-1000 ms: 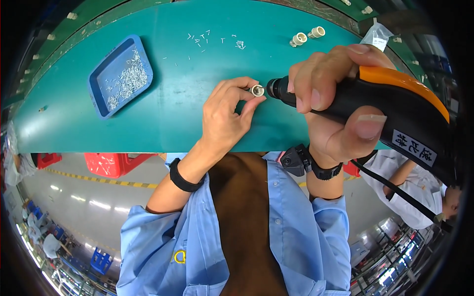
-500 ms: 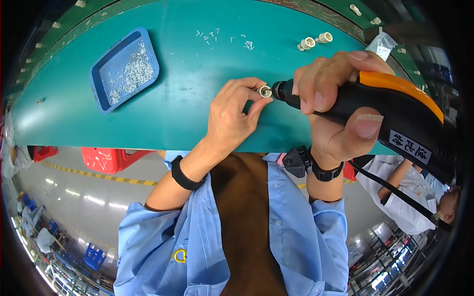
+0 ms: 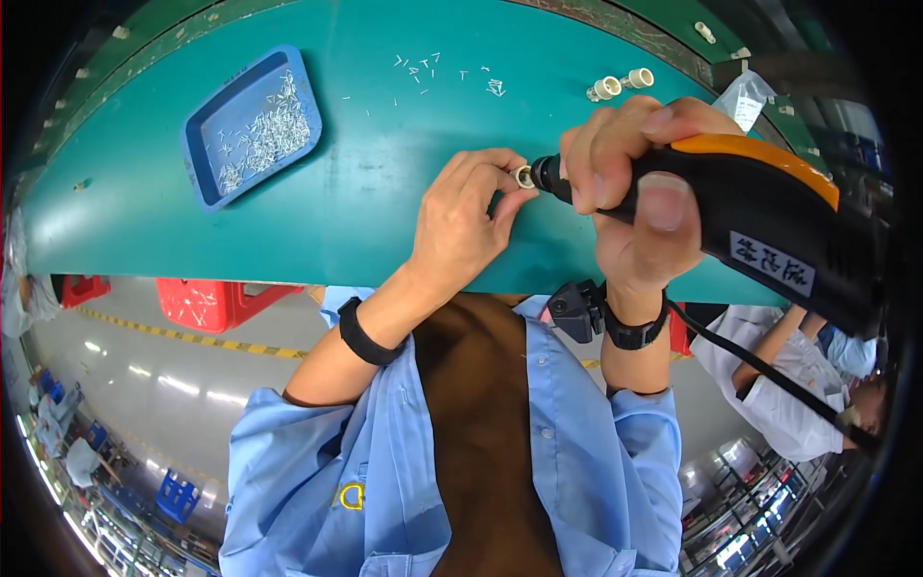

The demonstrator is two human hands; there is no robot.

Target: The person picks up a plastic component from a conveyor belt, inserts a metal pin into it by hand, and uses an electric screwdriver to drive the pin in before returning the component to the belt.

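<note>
Screws (image 3: 280, 135), small, silvery and seemingly unused, lie in a blue rectangular plastic tray (image 3: 193, 163); others dot the green tabletop (image 3: 365, 212). The left hand (image 3: 461, 210) pinches a cream cylindrical fitting (image 3: 522, 178), apparently mid-work; any screw inside is hidden. Two similar cream fittings (image 3: 605, 88) sit beyond, finished or waiting, unclear which. The right hand (image 3: 635, 183) grips a black-and-orange power driver (image 3: 760, 197), nose at the held fitting's mouth.

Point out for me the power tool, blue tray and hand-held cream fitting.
Power tool (image 3: 760, 197): head view, on its black housing.
Blue tray (image 3: 236, 106): head view, on its bare floor.
Cream fitting (image 3: 523, 178): head view, on its open end.
</note>
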